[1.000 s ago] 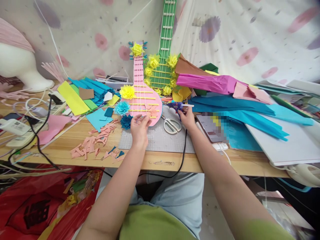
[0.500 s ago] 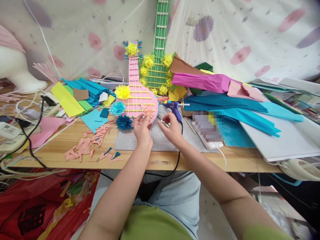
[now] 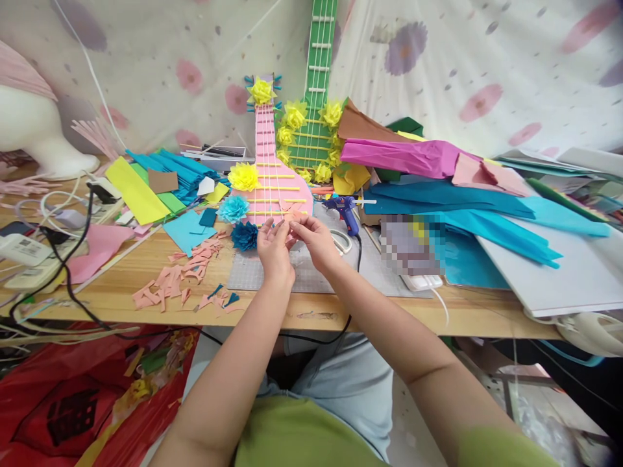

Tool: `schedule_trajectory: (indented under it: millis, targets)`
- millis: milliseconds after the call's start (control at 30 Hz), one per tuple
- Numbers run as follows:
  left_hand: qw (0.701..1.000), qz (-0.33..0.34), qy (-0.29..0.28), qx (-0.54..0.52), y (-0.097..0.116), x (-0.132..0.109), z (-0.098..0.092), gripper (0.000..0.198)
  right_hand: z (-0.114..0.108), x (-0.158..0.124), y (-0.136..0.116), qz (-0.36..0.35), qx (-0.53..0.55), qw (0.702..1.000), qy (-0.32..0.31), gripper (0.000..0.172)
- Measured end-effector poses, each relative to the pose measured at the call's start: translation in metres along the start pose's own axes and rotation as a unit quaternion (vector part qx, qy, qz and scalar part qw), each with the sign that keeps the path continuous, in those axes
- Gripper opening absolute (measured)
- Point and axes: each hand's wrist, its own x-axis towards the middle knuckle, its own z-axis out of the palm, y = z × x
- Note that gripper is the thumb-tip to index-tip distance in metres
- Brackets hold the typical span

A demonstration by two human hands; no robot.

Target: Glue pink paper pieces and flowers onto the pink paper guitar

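Observation:
My left hand (image 3: 273, 250) and my right hand (image 3: 315, 241) meet over the lower edge of a pink paper lute (image 3: 272, 185). The fingers of both pinch a small pink paper piece (image 3: 293, 217) at the lute's bottom right. Yellow sticks cross the lute's body. A yellow paper flower (image 3: 243, 176), a light blue one (image 3: 233, 209) and a dark blue one (image 3: 244, 236) sit along its left side. A blue glue gun (image 3: 344, 209) lies just right of my right hand, and scissors (image 3: 343, 241) show partly behind it.
A grey cutting mat (image 3: 311, 272) lies under my hands. A green paper lute (image 3: 316, 97) stands behind. Crepe paper rolls (image 3: 438, 188) pile up at the right, by a phone (image 3: 411, 246). Pink scraps (image 3: 180, 275), paper sheets (image 3: 146, 188) and cables (image 3: 58, 259) lie left. A red bag (image 3: 73, 395) sits below the table edge.
My right hand let go of the glue gun, crossed left over the scissors and joined my left hand at the pink piece. My left hand stayed at the lute's edge.

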Motion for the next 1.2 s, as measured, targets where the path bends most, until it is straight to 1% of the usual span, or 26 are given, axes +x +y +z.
schedule_trajectory:
  millis: [100, 233, 400, 500, 567, 600, 667, 700, 733, 767, 800, 833, 900, 933, 967, 1000, 1067, 1133, 1200]
  targets:
    - [1.0, 0.003, -0.017, 0.008, 0.008, -0.002, -0.003, 0.038, -0.008, 0.001, -0.01, 0.026, -0.015, 0.999, -0.044, 0.034]
    - [1.0, 0.007, -0.012, 0.027, 0.011, -0.004, -0.006, 0.041, -0.012, 0.0, -0.013, 0.047, -0.006, 0.997, -0.059, 0.033]
    - [0.999, 0.02, 0.017, 0.02, 0.005, -0.005, -0.005, 0.043, -0.003, -0.007, -0.003, 0.059, 0.052, 0.996, -0.043, 0.037]
    - [0.999, 0.028, 0.007, 0.037, 0.002, -0.001, -0.004, 0.043, -0.001, -0.005, 0.001, 0.046, 0.077, 0.996, -0.001, 0.037]
    - [0.996, 0.052, -0.006, 0.069, 0.002, 0.008, -0.007, 0.041, -0.004, 0.0, 0.002, 0.038, 0.067, 0.997, 0.025, 0.035]
    - [0.993, 0.076, -0.01, 0.091, 0.004, 0.015, -0.01, 0.039, -0.008, 0.004, 0.001, 0.037, 0.05, 0.998, 0.031, 0.032]
    - [0.977, 0.157, -0.004, 0.141, 0.009, 0.03, -0.017, 0.032, -0.019, 0.012, -0.002, 0.04, -0.005, 0.999, 0.031, 0.024]
    - [0.961, 0.206, -0.008, 0.184, 0.012, 0.038, -0.022, 0.029, -0.025, 0.017, -0.004, 0.045, -0.042, 0.998, 0.026, 0.019]
    - [0.934, 0.259, -0.026, 0.246, 0.015, 0.046, -0.026, 0.027, -0.031, 0.02, -0.006, 0.052, -0.083, 0.995, 0.019, 0.014]
    - [0.893, 0.31, -0.062, 0.321, 0.018, 0.052, -0.031, 0.024, -0.037, 0.024, -0.009, 0.059, -0.128, 0.99, 0.009, 0.011]
    - [0.837, 0.358, -0.109, 0.399, 0.021, 0.056, -0.035, 0.021, -0.041, 0.027, -0.011, 0.069, -0.172, 0.983, -0.005, 0.009]
    - [0.774, 0.398, -0.159, 0.466, 0.022, 0.06, -0.038, 0.021, -0.045, 0.03, -0.014, 0.08, -0.214, 0.973, -0.02, 0.008]
    - [0.654, 0.45, -0.24, 0.558, 0.022, 0.063, -0.041, 0.022, -0.048, 0.036, -0.017, 0.097, -0.283, 0.953, -0.047, 0.01]
    - [0.608, 0.465, -0.268, 0.586, 0.021, 0.063, -0.042, 0.023, -0.048, 0.038, -0.019, 0.104, -0.308, 0.944, -0.058, 0.011]
    - [0.574, 0.474, -0.285, 0.604, 0.019, 0.063, -0.042, 0.023, -0.047, 0.04, -0.02, 0.112, -0.327, 0.936, -0.069, 0.012]
    - [0.55, 0.481, -0.296, 0.616, 0.017, 0.064, -0.042, 0.023, -0.046, 0.041, -0.02, 0.12, -0.341, 0.929, -0.08, 0.013]
    - [0.522, 0.491, -0.301, 0.629, 0.013, 0.066, -0.042, 0.022, -0.043, 0.044, -0.02, 0.134, -0.357, 0.919, -0.101, 0.014]
    - [0.506, 0.5, -0.297, 0.637, 0.011, 0.068, -0.042, 0.022, -0.04, 0.044, -0.02, 0.142, -0.371, 0.911, -0.11, 0.015]
    - [0.497, 0.506, -0.289, 0.643, 0.01, 0.07, -0.044, 0.019, -0.037, 0.044, -0.019, 0.138, -0.391, 0.903, -0.111, 0.016]
